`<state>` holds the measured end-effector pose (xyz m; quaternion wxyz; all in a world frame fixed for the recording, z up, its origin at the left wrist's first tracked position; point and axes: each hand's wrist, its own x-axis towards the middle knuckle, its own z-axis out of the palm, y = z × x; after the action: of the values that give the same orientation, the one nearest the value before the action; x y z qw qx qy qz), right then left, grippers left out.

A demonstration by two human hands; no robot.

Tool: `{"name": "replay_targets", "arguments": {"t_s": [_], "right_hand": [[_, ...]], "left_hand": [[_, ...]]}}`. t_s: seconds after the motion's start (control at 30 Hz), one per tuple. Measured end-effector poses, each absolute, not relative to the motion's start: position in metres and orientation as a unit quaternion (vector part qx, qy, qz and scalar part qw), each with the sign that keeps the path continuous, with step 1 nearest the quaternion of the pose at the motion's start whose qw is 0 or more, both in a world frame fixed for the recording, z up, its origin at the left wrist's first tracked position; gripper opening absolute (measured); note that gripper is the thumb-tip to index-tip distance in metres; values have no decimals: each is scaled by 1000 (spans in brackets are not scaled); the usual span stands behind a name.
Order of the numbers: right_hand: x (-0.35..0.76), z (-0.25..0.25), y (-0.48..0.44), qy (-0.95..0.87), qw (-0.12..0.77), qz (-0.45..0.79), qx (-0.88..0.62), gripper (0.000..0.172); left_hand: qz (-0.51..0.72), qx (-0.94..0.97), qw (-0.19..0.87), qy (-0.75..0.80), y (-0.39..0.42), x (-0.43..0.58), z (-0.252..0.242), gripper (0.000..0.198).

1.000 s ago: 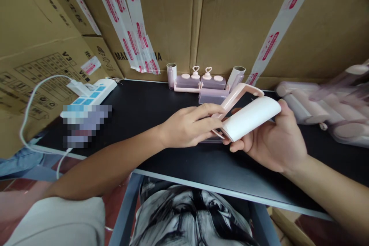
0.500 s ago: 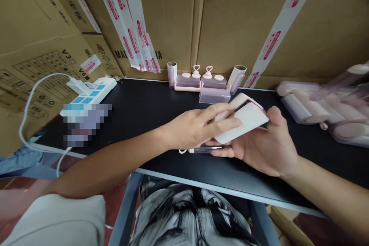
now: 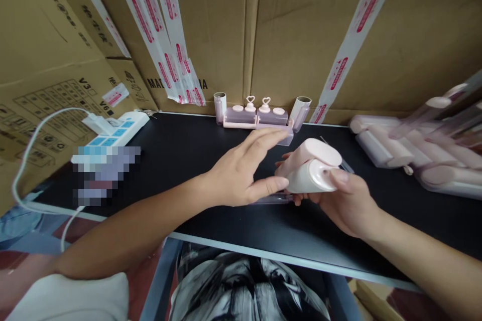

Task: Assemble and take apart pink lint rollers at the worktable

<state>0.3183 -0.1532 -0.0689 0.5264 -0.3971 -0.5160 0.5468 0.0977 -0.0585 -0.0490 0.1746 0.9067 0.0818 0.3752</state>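
Note:
My right hand (image 3: pixel 348 208) holds a pink-and-white lint roller (image 3: pixel 318 150), its rounded end turned up towards me and the thumb pressed on the white end. My left hand (image 3: pixel 237 175) hovers at its left side with the fingers stretched out; whether its thumb tip touches the roller I cannot tell. Beneath the hands lies a clear plastic piece (image 3: pixel 271 199), partly hidden. Behind them stand two white sticky-paper rolls (image 3: pixel 300 113), purple translucent cases (image 3: pixel 273 118) and pink heart-topped parts (image 3: pixel 250 105).
At the right, several pink lint rollers in translucent covers (image 3: pixel 391 148) lie heaped, some blurred. A power strip (image 3: pixel 128 128) with a white cable is at the left, beside a pixelated patch. Cardboard boxes (image 3: pixel 301 25) wall off the back of the black table (image 3: pixel 176 145).
The lint roller has been turned from lying lengthwise to end-up in my right hand. My left hand has let go of it and drawn back left. The view has shifted slightly.

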Motion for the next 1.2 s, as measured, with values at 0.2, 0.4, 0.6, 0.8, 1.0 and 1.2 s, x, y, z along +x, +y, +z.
{"name": "replay_targets", "arguments": {"t_s": [0.2, 0.4, 0.6, 0.8, 1.0, 1.2], "right_hand": [[317, -69, -160, -695, 421, 392, -431, 51], [318, -61, -156, -786, 331, 184, -489, 62], [319, -59, -157, -810, 256, 32, -526, 74], [317, -59, -157, -822, 221, -37, -524, 80], [316, -56, -159, -826, 217, -57, -517, 77], [323, -56, -154, -814, 270, -25, -514, 76]], "left_hand": [[353, 907, 220, 69, -77, 105, -40, 98], [284, 949, 127, 50, -76, 97, -32, 52], [304, 950, 18, 60, -78, 97, -39, 30], [334, 938, -66, 59, -81, 99, -44, 31], [336, 936, -87, 60, -81, 100, -46, 30], [378, 921, -64, 68, -79, 97, -42, 26]]}}
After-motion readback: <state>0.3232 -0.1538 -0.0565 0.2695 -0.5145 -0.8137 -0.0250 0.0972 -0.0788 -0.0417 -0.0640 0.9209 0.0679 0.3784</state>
